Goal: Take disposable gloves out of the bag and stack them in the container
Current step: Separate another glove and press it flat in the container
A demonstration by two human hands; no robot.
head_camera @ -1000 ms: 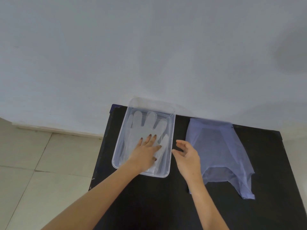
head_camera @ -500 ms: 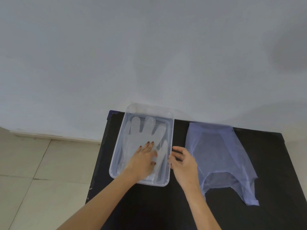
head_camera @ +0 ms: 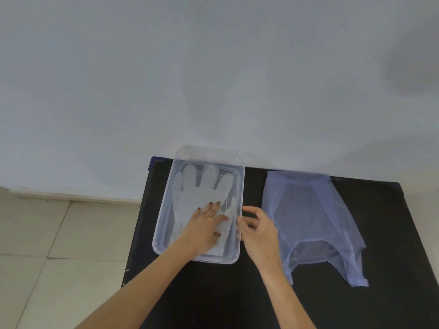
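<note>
Your right hand (head_camera: 257,230), which hung clear of the container (head_camera: 166,210) a second ago, has closed in on its right rim; fingertips now touch or nearly touch that wall, loosely curled, gripping nothing I can confirm. Judgement: you are steadying the container while the stack is settled. Your left hand (head_camera: 205,227) lies inside it, fingers spread flat, pressing the gloves (head_camera: 197,188) down. The bag (head_camera: 308,217) lies flat to the container's right, apart from it; contents not discernible.

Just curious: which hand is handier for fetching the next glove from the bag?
Probably the right hand: it is beside the bag, while the left hand lies flat on the gloves.
</note>
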